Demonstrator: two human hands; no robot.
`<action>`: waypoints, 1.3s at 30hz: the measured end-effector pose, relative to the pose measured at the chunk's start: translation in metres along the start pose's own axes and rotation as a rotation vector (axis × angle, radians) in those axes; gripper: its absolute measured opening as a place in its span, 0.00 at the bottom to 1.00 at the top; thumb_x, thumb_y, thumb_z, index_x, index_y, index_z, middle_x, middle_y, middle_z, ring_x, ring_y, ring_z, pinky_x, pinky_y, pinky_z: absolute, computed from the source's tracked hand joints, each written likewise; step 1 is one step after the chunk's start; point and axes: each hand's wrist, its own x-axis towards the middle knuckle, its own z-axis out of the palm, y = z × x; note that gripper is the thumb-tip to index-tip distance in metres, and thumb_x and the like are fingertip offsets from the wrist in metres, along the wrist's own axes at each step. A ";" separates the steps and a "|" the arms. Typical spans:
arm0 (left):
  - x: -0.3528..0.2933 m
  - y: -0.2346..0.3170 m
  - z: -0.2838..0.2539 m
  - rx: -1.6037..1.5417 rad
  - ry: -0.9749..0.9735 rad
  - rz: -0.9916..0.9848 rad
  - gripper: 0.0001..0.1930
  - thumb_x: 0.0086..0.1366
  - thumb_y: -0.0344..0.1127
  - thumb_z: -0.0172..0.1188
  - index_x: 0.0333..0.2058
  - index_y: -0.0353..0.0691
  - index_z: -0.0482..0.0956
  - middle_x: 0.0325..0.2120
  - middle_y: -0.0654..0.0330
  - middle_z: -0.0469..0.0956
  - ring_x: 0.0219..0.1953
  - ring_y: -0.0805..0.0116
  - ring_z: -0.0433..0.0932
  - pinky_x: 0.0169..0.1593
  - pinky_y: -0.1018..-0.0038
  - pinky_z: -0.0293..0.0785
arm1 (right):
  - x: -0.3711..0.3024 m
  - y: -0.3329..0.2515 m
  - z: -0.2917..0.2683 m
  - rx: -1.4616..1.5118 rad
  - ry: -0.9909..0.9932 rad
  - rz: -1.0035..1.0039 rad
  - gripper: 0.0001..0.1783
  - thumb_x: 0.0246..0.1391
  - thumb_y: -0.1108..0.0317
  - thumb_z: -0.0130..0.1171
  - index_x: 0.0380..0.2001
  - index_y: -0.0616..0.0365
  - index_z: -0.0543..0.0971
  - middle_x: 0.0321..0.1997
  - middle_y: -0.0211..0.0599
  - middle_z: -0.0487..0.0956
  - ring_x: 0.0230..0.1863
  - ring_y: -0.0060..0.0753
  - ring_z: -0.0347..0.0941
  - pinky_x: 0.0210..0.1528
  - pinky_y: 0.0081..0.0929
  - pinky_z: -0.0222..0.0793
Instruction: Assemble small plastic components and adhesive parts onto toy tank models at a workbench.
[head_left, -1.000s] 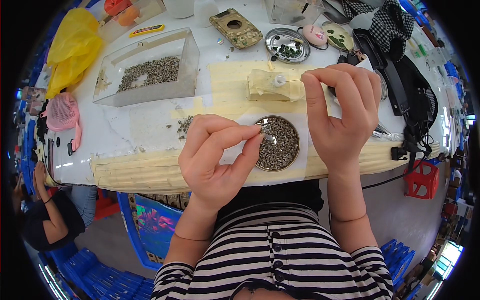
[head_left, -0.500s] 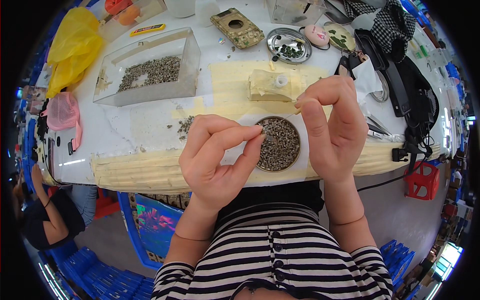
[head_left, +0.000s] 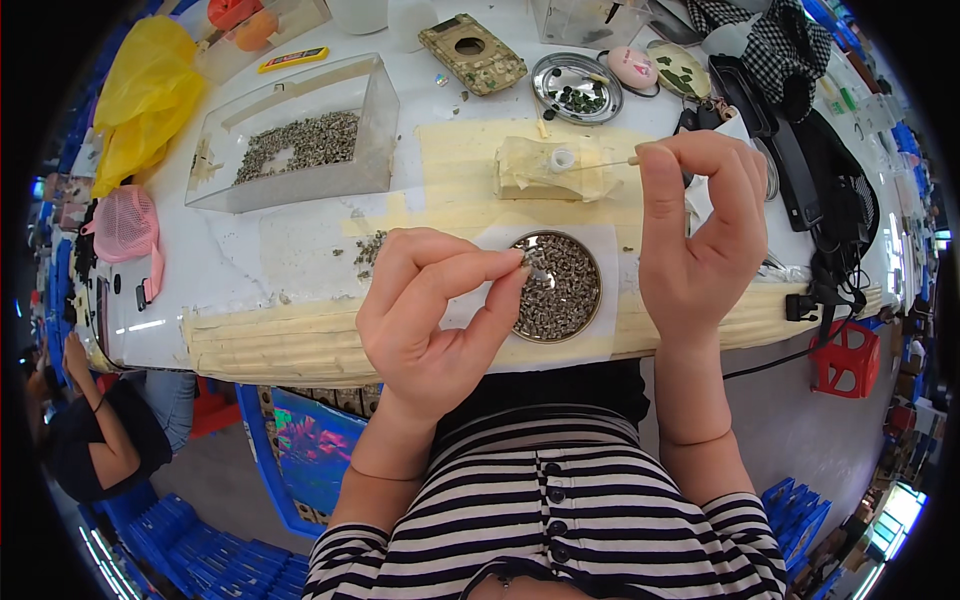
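My left hand (head_left: 425,325) is closed in a pinch over the left edge of a round dish (head_left: 600,287) full of small metal pieces (head_left: 560,300). A tiny part shows at its fingertips, but its kind is too small to make out. My right hand (head_left: 700,235) pinches a thin needle-like tool (head_left: 608,164) between thumb and forefinger. The tool points left, its tip at or near a small white cup (head_left: 562,158) set on a tape-wrapped block (head_left: 525,178). Whether the tip touches the cup, I cannot tell.
A clear box (head_left: 385,150) of metal pieces stands at the left, with loose pieces (head_left: 370,250) near it. Behind the block are a steel plate (head_left: 540,88) and a camouflage-patterned case (head_left: 472,52). A pink mesh strainer (head_left: 125,225) lies far left. Another person (head_left: 110,440) sits at left.
My right hand has moved away from the dish, up and to the right, bringing the needle-like tool to the white cup. My left hand has stayed almost still.
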 end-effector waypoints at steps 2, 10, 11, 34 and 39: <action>0.000 0.000 0.000 0.003 -0.001 0.006 0.13 0.45 0.18 0.71 0.32 0.36 0.84 0.26 0.61 0.76 0.29 0.68 0.74 0.32 0.76 0.69 | 0.005 0.003 0.002 -0.174 0.024 -0.143 0.06 0.48 0.71 0.68 0.27 0.55 0.79 0.28 0.29 0.76 0.33 0.35 0.67 0.36 0.28 0.61; -0.002 0.000 -0.002 -0.039 0.016 0.033 0.14 0.46 0.18 0.71 0.33 0.37 0.84 0.27 0.62 0.76 0.29 0.68 0.73 0.32 0.76 0.68 | -0.001 -0.006 0.001 -0.102 -0.132 -0.056 0.05 0.51 0.68 0.66 0.29 0.56 0.81 0.27 0.31 0.75 0.32 0.36 0.67 0.36 0.28 0.60; -0.002 -0.001 -0.002 -0.049 0.016 0.048 0.14 0.46 0.18 0.71 0.34 0.37 0.85 0.27 0.62 0.76 0.29 0.68 0.73 0.32 0.77 0.68 | -0.003 -0.012 -0.004 -0.022 -0.153 -0.024 0.05 0.51 0.68 0.66 0.29 0.57 0.81 0.27 0.32 0.75 0.32 0.37 0.67 0.36 0.28 0.61; -0.001 -0.001 -0.002 -0.040 0.027 0.028 0.13 0.47 0.18 0.70 0.33 0.37 0.84 0.27 0.62 0.76 0.29 0.69 0.73 0.32 0.76 0.68 | -0.034 -0.041 -0.001 0.466 -0.351 0.271 0.11 0.45 0.75 0.68 0.36 0.57 0.85 0.28 0.32 0.78 0.28 0.29 0.70 0.30 0.23 0.65; 0.001 -0.001 -0.005 -0.064 -0.027 0.061 0.13 0.46 0.19 0.70 0.33 0.38 0.84 0.27 0.62 0.76 0.29 0.68 0.73 0.32 0.76 0.68 | -0.034 -0.041 -0.002 0.789 -0.459 0.645 0.07 0.45 0.76 0.69 0.31 0.60 0.84 0.26 0.32 0.77 0.28 0.29 0.70 0.29 0.22 0.65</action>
